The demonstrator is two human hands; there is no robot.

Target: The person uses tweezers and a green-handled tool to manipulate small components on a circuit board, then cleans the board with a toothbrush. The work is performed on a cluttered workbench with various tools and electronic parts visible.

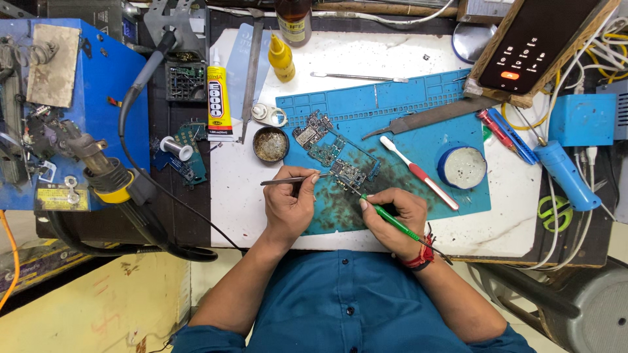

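My left hand (pixel 288 202) pinches metal tweezers (pixel 282 181) that point left across the white bench top. My right hand (pixel 392 216) grips a green-handled soldering iron (pixel 392 221), its tip down on a long circuit board (pixel 337 153). The board lies slantwise on a blue work mat (pixel 418 111), just above both hands. A red thread band wraps my right wrist.
On the mat lie a red and white toothbrush (pixel 418 172), a round tin (pixel 462 167) and a metal file (pixel 432 116). A glue tube (pixel 219 101), yellow bottle (pixel 281 57) and small flux pot (pixel 270 144) sit left. A blue station (pixel 72 111) with a hot-air handle (pixel 111 176) stands far left; a phone (pixel 533 42) top right.
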